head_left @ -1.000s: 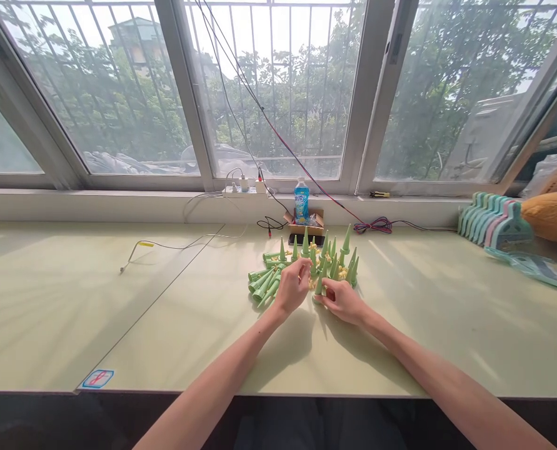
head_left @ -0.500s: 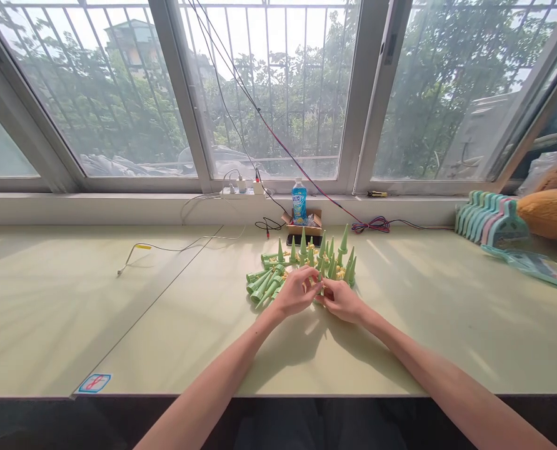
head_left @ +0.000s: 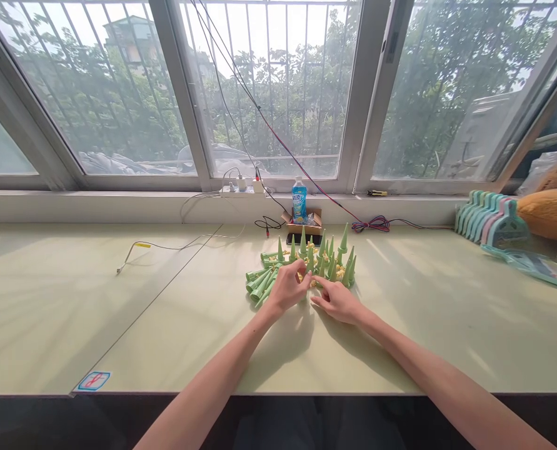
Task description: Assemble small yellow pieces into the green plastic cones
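My left hand (head_left: 289,287) is closed in a pinch around a green cone, which is mostly hidden by the fingers. Just to the right, my right hand (head_left: 340,302) has its index finger stretched towards the left fingertips and its thumb apart, with nothing visible between them. Beyond both hands, several pointed green cones (head_left: 343,240) stand upright among small yellow pieces (head_left: 339,272). More green cones (head_left: 259,289) lie on their sides left of my left hand, their wider ends facing left.
Behind the cones are a dark flat phone-like object (head_left: 297,239), a small cardboard box (head_left: 312,229) and a blue-labelled bottle (head_left: 299,201). A coiled cable (head_left: 372,224) lies by the sill. Pastel plastic pieces (head_left: 503,222) stand at right; a thin wire tool (head_left: 127,257) lies at left.
My left hand has shifted slightly left with the green cone. My right hand has come off it, its index finger now straighter and its thumb apart.
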